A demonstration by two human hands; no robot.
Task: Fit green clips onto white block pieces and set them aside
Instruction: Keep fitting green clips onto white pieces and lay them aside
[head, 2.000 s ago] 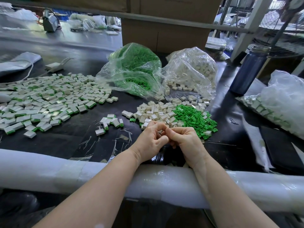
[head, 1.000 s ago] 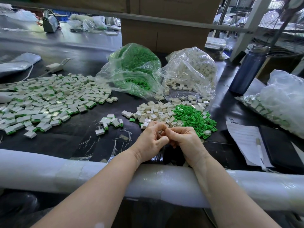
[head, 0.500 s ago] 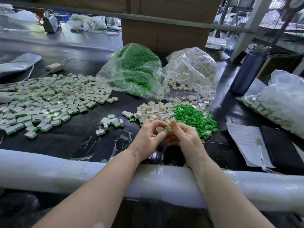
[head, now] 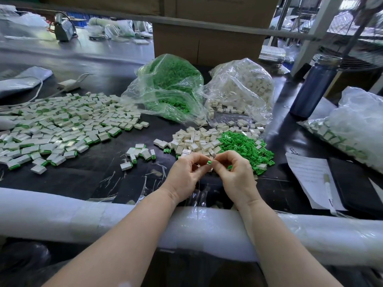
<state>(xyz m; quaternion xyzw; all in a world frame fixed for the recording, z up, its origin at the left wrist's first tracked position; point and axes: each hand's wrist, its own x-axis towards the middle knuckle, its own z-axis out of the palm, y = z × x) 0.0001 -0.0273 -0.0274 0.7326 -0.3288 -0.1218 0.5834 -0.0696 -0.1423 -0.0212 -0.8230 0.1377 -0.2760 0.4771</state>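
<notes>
My left hand (head: 186,175) and my right hand (head: 236,172) meet over the black table (head: 83,179), fingertips together. Between them they pinch a small white block piece with a green clip (head: 209,162) at its end. Just beyond my hands lies a heap of loose white blocks (head: 196,141), with a pile of green clips (head: 246,148) to its right. A small group of fitted pieces (head: 141,154) sits left of my hands. A wide spread of fitted pieces (head: 62,125) covers the table's left side.
A clear bag of green clips (head: 167,88) and a clear bag of white blocks (head: 242,88) stand behind the heaps. At right are a blue bottle (head: 315,88), another plastic bag (head: 356,125), a paper with a pen (head: 310,179) and a black notebook (head: 356,187). A padded white rail (head: 83,214) runs under my forearms.
My hands have parted slightly and the fingers have loosened, so the piece with its green clip now shows between the fingertips. The paper at the right has come into view.
</notes>
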